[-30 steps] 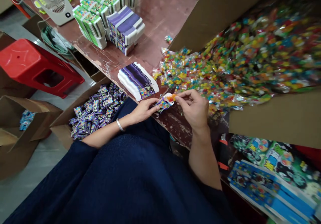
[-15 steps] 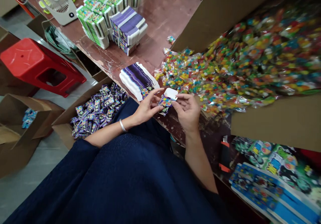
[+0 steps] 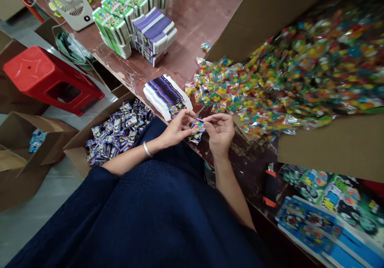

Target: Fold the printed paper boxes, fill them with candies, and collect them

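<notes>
Near the table's front edge, both hands hold one small purple printed carton (image 3: 197, 129). My left hand (image 3: 179, 129) grips it from the left between thumb and fingers. On the right, my right hand (image 3: 220, 131) pinches its upper right corner; the white inside of the flap no longer shows. Just beyond my left hand lies a fanned stack of flat purple cartons (image 3: 165, 94). Right of the stack, clear bags of multicoloured candy (image 3: 222, 86) spill onto the table from a large cardboard box (image 3: 237, 24).
A cardboard box below the table edge holds many small filled purple cartons (image 3: 115, 130). Bundled green cartons (image 3: 112, 30) and bundled purple cartons (image 3: 154, 34) stand behind, near a white fan (image 3: 67, 0). A red stool (image 3: 54, 78) is at left. A black-and-orange cutter (image 3: 270, 186) and blue printed packaging (image 3: 318, 228) lie at right.
The white flap of the carton, raised before, has been folded down. My right hand has moved slightly left, closer to my left hand.
</notes>
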Motion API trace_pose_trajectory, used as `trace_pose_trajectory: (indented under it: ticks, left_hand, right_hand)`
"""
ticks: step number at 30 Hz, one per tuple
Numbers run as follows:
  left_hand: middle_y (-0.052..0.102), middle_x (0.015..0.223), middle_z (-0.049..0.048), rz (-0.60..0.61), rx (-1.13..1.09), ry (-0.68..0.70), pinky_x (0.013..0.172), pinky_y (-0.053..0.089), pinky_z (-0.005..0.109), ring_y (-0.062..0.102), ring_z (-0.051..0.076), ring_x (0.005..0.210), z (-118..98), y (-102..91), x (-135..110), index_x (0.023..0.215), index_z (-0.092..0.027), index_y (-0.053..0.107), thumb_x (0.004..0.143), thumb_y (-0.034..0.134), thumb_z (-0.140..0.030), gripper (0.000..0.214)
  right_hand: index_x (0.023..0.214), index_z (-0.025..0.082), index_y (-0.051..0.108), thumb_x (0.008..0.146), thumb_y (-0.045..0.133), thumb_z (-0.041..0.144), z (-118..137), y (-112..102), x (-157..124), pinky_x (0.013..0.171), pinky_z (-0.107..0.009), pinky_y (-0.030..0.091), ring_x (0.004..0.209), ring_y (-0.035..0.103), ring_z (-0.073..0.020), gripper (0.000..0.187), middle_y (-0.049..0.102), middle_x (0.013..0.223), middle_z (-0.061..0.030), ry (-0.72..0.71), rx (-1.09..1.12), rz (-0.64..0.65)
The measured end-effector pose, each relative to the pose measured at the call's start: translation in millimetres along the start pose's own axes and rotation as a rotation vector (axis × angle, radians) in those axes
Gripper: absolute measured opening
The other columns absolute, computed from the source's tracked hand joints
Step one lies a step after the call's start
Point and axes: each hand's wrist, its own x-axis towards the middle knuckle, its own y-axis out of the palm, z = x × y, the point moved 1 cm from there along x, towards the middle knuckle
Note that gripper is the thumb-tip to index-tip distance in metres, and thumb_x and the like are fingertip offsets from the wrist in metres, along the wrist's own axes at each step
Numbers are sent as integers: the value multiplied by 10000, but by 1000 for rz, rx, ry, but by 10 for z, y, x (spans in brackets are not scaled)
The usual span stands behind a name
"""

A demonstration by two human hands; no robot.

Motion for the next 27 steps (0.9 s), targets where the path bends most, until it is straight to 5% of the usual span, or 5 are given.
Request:
trace_pose_trajectory:
  ticks: [9, 14, 21, 24, 27]
  left_hand:
    - [600, 1162, 76, 43, 224, 103, 839, 606, 302, 639, 154, 978, -31, -22, -81, 1333, -222, 483, 929, 680, -206, 450]
    - [631, 1182, 84, 74, 214, 123, 819, 590, 288, 651, 158, 971, -21, -45, -83, 1439, -237, 484, 947, 697, -249, 537]
    - [692, 1079, 73, 58, 130, 32, 748, 543, 257, 653, 145, 879, -40, -103, -89, 1287, -194, 604, 954, 705, -332, 374]
    - [708, 1146, 89, 130, 306, -42, 792, 553, 286, 666, 152, 896, -280, -369, -249, 1296, -192, 614, 979, 644, -306, 338]
    - [708, 1226, 96, 261, 776, -133, 899, 537, 325, 674, 188, 1006, -606, -902, -561, 1278, -224, 677, 992, 558, -233, 310]
  right_hand:
    - [805, 231, 732, 751, 883, 428, 15, -122, 137, 718, -335, 595, 737, 692, -183, 254, 746, 795, -7, 249, -25, 139]
    - [728, 211, 731, 817, 829, 382, 38, -141, 177, 732, -325, 572, 709, 672, -166, 217, 738, 749, 0, 162, -81, 141]
    - [887, 248, 814, 961, 707, 372, 115, -81, -6, 937, -386, 582, 997, 741, -208, 180, 799, 1049, -54, 4, -133, 227]
    - [1083, 264, 814, 968, 684, 442, -1, -70, -53, 895, -378, 615, 1095, 735, -226, 249, 774, 1204, -73, 106, -94, 383]
    - [1235, 235, 750, 936, 688, 507, -233, -65, 18, 684, -310, 616, 944, 744, -210, 408, 774, 1124, -80, 234, -138, 338]
